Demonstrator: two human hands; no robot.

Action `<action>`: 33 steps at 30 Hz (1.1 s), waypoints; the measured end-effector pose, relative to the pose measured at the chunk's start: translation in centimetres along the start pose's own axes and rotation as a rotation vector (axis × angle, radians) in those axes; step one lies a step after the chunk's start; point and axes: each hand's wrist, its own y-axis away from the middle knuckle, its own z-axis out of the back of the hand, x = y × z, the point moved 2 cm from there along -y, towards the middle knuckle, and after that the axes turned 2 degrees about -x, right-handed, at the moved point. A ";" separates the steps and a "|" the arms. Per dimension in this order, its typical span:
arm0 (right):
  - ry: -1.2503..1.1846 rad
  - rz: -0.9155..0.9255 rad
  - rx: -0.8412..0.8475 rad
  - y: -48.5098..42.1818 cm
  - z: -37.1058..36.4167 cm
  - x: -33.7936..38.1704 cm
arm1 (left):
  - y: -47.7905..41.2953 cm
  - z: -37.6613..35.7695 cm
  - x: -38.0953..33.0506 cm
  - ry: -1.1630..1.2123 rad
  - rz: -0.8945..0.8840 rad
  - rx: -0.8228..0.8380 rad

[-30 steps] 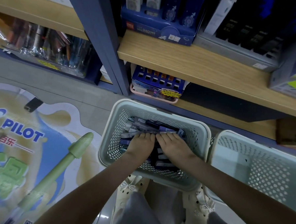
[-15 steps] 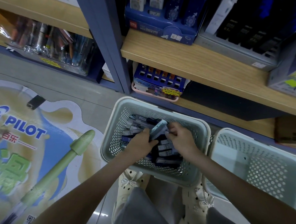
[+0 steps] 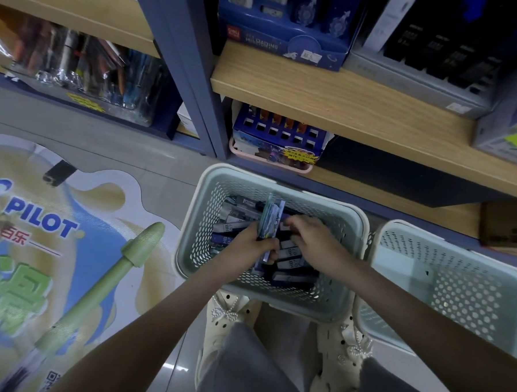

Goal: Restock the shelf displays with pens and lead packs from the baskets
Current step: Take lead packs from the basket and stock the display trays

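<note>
A pale green perforated basket [image 3: 340,293] on the floor holds several dark lead packs [image 3: 291,253] marked HB. My left hand [image 3: 245,249] grips a stack of lead packs [image 3: 270,220] standing on edge above the pile. My right hand [image 3: 314,243] reaches into the same basket, its fingers curled at the packs beside that stack. On the lowest shelf behind the basket stands a blue display box [image 3: 279,140] in a pink tray.
A second pale green basket [image 3: 453,284] stands to the right. Wooden shelves [image 3: 331,100] carry blue and grey display boxes. A blue upright post [image 3: 186,69] divides the shelving. A Pilot floor sticker [image 3: 39,244] covers the left floor. My shoes [image 3: 230,311] touch the basket.
Both hands lay flat on the packs, then gathered some. My left hand has lifted a stack of packs upright; my right hand has shifted to the packs beside it.
</note>
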 end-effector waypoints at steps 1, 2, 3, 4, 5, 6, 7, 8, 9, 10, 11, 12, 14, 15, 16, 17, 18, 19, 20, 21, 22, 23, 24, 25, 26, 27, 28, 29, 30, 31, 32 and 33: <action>0.315 0.036 0.073 0.2 -0.1 -0.4 | 0.0 0.1 0.1 0.001 0.012 -0.025; 0.565 0.072 0.104 0.5 -0.3 -0.8 | 0.0 0.2 0.1 0.006 0.020 -0.049; 0.732 0.116 0.107 0.7 -0.7 -1.0 | 0.0 0.3 0.2 0.011 0.029 -0.076; 0.824 0.123 0.113 0.8 -1.3 -1.4 | 0.0 0.4 0.2 0.014 0.038 -0.106; 0.899 0.158 0.096 0.7 -2.0 -1.6 | -0.1 0.5 0.2 0.019 0.045 -0.135; 0.951 0.213 0.083 0.4 -2.6 -1.9 | -0.1 0.6 0.3 0.026 0.050 -0.156; 0.991 0.266 0.068 -0.1 -3.1 -2.4 | -0.1 0.7 0.4 0.035 0.053 -0.175; 1.002 0.303 0.058 -0.5 -3.4 -2.6 | -0.1 0.8 0.4 0.042 0.053 -0.189; 1.024 0.340 0.032 -0.7 -3.4 -2.4 | -0.1 1.0 0.5 0.045 0.056 -0.203; 1.034 0.386 -0.009 -0.5 -3.1 -1.8 | -0.1 1.1 0.7 0.045 0.060 -0.217; 1.029 0.439 -0.065 -0.2 -3.1 -1.5 | -0.2 1.3 0.8 0.039 0.066 -0.232; 0.992 0.481 -0.109 0.1 -3.0 -1.3 | -0.2 1.4 0.8 0.025 0.069 -0.245; 0.922 0.566 -0.171 0.4 -3.0 -1.3 | -0.3 1.5 0.8 -0.008 0.068 -0.251; 0.895 0.597 -0.188 0.6 -2.9 -1.1 | -0.5 1.6 0.8 -0.015 0.070 -0.248; 0.863 0.620 -0.214 0.7 -2.9 -0.9 | -0.5 1.6 0.8 -0.016 0.073 -0.247; 0.830 0.650 -0.239 0.9 -2.8 -0.7 | -0.4 1.6 0.7 -0.020 0.073 -0.246; 0.790 0.675 -0.270 1.0 -2.6 -0.4 | -0.3 1.6 0.6 -0.018 0.072 -0.240; 0.753 0.691 -0.301 1.3 -2.2 0.1 | -0.1 1.5 0.4 -0.015 0.072 -0.218; 0.727 0.702 -0.323 1.6 -1.7 0.6 | 0.2 1.4 0.2 -0.012 0.070 -0.181; 0.716 0.717 -0.347 1.9 -1.1 1.2 | 0.6 1.3 -0.3 -0.009 0.069 -0.138; 0.707 0.733 -0.365 2.3 -0.4 1.7 | 1.2 1.2 -0.9 0.006 0.070 -0.093; 0.700 0.747 -0.386 2.8 0.4 2.3 | 1.8 1.1 -1.6 0.050 0.085 -0.052; 0.691 0.760 -0.404 3.2 1.3 2.8 | 2.4 1.0 -2.4 0.124 0.108 -0.017; 0.677 0.763 -0.415 3.6 2.3 3.3 | 3.1 0.9 -3.3 0.197 0.123 0.010; 0.667 0.766 -0.435 4.0 3.4 3.8 | 3.8 0.8 -4.2 0.246 0.126 0.024; 0.664 0.772 -0.451 4.5 4.6 4.2 | 4.6 0.8 -5.3 0.266 0.118 0.031; 0.664 0.783 -0.469 5.0 5.7 4.7 | 5.5 0.8 -6.5 0.269 0.100 0.049; 0.665 0.795 -0.489 5.6 6.9 5.3 | 6.5 0.6 -7.7 0.258 0.075 0.075; 0.665 0.802 -0.514 6.3 8.1 5.9 | 7.5 0.4 -9.0 0.234 0.041 0.101; 0.669 0.801 -0.545 7.0 9.3 6.5 | 8.6 0.1 -10.4 0.204 0.004 0.122; 0.678 0.795 -0.571 7.7 10.5 7.2 | 9.7 -0.1 -11.7 0.171 -0.036 0.138; 0.703 0.797 -0.597 8.5 11.6 8.0 | 10.8 -0.3 -12.9 0.141 -0.072 0.148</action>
